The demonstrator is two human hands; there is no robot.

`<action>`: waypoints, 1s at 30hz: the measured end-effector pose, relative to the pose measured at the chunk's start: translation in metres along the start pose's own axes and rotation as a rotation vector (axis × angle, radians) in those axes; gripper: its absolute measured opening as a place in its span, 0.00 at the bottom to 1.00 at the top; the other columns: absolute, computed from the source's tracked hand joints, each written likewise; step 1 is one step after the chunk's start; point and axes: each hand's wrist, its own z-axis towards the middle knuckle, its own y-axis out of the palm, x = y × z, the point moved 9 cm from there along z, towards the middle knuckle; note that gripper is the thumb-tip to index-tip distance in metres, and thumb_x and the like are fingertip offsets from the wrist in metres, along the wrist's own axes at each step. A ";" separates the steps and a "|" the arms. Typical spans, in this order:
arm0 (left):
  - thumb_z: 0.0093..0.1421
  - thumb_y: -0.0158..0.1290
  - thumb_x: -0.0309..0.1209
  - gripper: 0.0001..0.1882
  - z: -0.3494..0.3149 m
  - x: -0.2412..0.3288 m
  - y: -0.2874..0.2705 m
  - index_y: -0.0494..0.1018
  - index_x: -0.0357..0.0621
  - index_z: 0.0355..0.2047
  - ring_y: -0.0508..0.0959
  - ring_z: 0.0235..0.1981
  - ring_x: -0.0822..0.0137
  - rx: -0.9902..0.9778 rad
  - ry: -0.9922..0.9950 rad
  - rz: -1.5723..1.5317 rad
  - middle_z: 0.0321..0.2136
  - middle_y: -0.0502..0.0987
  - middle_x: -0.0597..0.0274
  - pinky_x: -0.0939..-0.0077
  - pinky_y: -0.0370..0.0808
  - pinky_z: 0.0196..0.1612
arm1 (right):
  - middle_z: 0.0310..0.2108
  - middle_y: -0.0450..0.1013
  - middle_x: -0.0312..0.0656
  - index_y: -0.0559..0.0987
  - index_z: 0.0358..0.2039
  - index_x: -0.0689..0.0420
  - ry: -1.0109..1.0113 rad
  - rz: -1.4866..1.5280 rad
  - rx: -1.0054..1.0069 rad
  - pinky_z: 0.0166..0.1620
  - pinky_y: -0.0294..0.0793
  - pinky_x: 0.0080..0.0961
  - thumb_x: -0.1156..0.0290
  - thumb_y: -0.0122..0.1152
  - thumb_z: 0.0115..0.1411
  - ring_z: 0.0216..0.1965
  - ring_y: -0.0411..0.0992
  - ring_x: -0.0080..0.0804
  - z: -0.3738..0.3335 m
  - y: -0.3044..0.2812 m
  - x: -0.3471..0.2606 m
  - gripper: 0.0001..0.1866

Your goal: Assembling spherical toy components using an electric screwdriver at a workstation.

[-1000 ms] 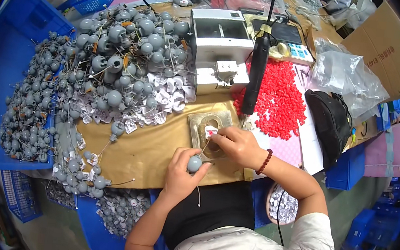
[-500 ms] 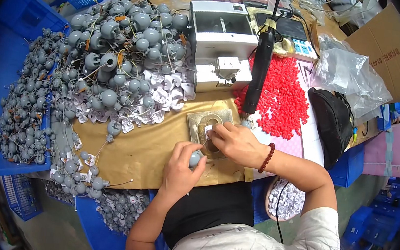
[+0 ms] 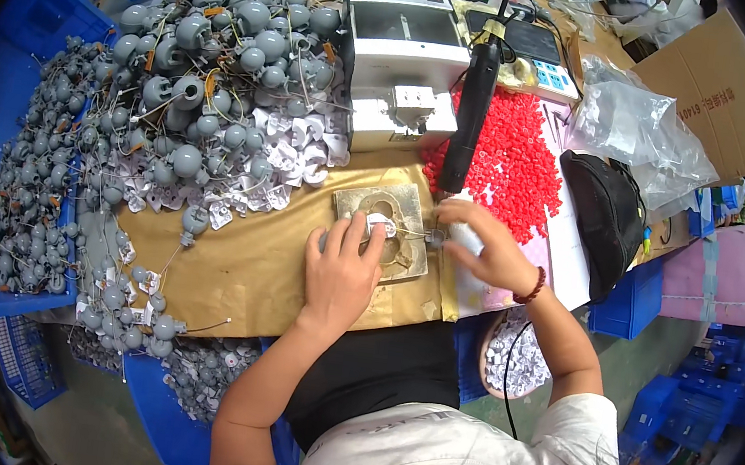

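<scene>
A metal fixture block [image 3: 346, 202] with rounded hollows lies on the brown-covered table in front of me. In it sits a small white plastic part [image 3: 382, 223], with thin wires running right to a small grey piece [image 3: 434, 238] at the block's edge. My left hand [image 3: 337, 279] rests with fingers stretched over the block's left side, fingertips at the white part. A bit of a grey ball [image 3: 323, 243] shows between its thumb and forefinger. My right hand [image 3: 490, 250] hovers just right of the block, fingers apart, beside the small grey piece.
A black electric screwdriver [image 3: 471, 120] hangs above the block's far right. Red plastic caps [image 3: 514, 161] lie heaped behind my right hand. Grey ball-shaped housings with wires [image 3: 186, 161] pile up at left, beside a blue bin [image 3: 10, 306]. A white machine [image 3: 401, 61] stands at the back.
My right hand has moved right off the block and opened. My left hand has moved up onto the block and spread its fingers. The white part now lies in the block.
</scene>
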 end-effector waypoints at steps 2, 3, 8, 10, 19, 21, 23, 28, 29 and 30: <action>0.52 0.59 0.26 0.26 0.000 -0.001 0.000 0.76 0.47 0.54 0.72 0.55 0.54 0.014 0.016 -0.018 0.54 0.73 0.50 0.52 0.67 0.56 | 0.53 0.73 0.48 0.74 0.49 0.58 -0.033 -0.094 0.008 0.58 0.72 0.39 0.81 0.68 0.53 0.57 0.71 0.47 -0.001 0.014 0.004 0.22; 0.52 0.59 0.26 0.26 -0.001 -0.002 0.000 0.77 0.47 0.54 0.72 0.55 0.54 0.021 0.021 -0.023 0.54 0.73 0.50 0.53 0.67 0.56 | 0.53 0.73 0.48 0.73 0.48 0.57 -0.049 -0.139 0.011 0.57 0.72 0.39 0.81 0.69 0.52 0.57 0.71 0.48 -0.002 0.022 0.005 0.22; 0.51 0.59 0.25 0.26 -0.003 -0.004 0.000 0.77 0.47 0.53 0.73 0.55 0.54 0.061 0.036 -0.044 0.54 0.74 0.49 0.54 0.67 0.57 | 0.42 0.71 0.47 0.74 0.42 0.59 -0.030 -0.095 0.334 0.47 0.73 0.37 0.85 0.66 0.48 0.44 0.72 0.47 -0.001 0.015 0.008 0.19; 0.50 0.60 0.25 0.26 -0.003 -0.005 0.000 0.78 0.47 0.53 0.73 0.55 0.54 0.066 0.034 -0.048 0.54 0.74 0.49 0.55 0.67 0.57 | 0.43 0.71 0.44 0.75 0.41 0.59 0.028 0.135 0.405 0.49 0.74 0.33 0.86 0.66 0.51 0.45 0.72 0.42 0.004 0.014 0.015 0.17; 0.51 0.60 0.26 0.22 -0.002 -0.008 -0.001 0.79 0.46 0.49 0.74 0.54 0.55 0.103 0.056 -0.088 0.52 0.75 0.51 0.56 0.68 0.57 | 0.46 0.76 0.42 0.74 0.56 0.59 0.402 1.422 -0.103 0.54 0.78 0.30 0.87 0.67 0.56 0.48 0.77 0.31 0.053 0.058 0.012 0.26; 0.51 0.61 0.26 0.20 -0.001 -0.010 -0.003 0.80 0.46 0.47 0.74 0.54 0.54 0.107 0.063 -0.105 0.52 0.75 0.52 0.57 0.69 0.56 | 0.45 0.76 0.43 0.73 0.57 0.58 0.426 1.103 -0.213 0.53 0.79 0.30 0.85 0.68 0.57 0.47 0.77 0.30 0.057 0.059 0.021 0.27; 0.51 0.61 0.27 0.18 0.000 -0.012 -0.003 0.80 0.46 0.45 0.74 0.53 0.54 0.111 0.067 -0.120 0.52 0.75 0.52 0.57 0.69 0.56 | 0.42 0.78 0.41 0.77 0.53 0.59 0.365 0.776 -0.222 0.50 0.79 0.27 0.79 0.73 0.55 0.45 0.77 0.28 0.062 0.056 0.018 0.25; 0.51 0.62 0.27 0.15 0.002 -0.014 -0.004 0.81 0.46 0.41 0.75 0.52 0.54 0.121 0.070 -0.131 0.51 0.76 0.53 0.58 0.71 0.54 | 0.39 0.78 0.43 0.80 0.45 0.62 0.016 0.119 -0.087 0.45 0.75 0.30 0.75 0.76 0.51 0.41 0.76 0.34 0.077 0.039 -0.004 0.21; 0.51 0.62 0.27 0.15 0.002 -0.015 -0.003 0.81 0.46 0.41 0.75 0.52 0.54 0.120 0.067 -0.134 0.51 0.76 0.53 0.59 0.72 0.54 | 0.38 0.77 0.44 0.80 0.45 0.62 -0.062 0.071 -0.047 0.44 0.75 0.31 0.74 0.77 0.49 0.40 0.75 0.36 0.078 0.035 -0.008 0.22; 0.51 0.62 0.27 0.14 0.003 -0.015 -0.003 0.81 0.45 0.41 0.75 0.52 0.54 0.116 0.064 -0.136 0.50 0.77 0.53 0.59 0.72 0.53 | 0.37 0.77 0.43 0.80 0.44 0.62 -0.056 0.065 -0.052 0.43 0.75 0.31 0.75 0.77 0.49 0.39 0.75 0.36 0.079 0.037 -0.007 0.22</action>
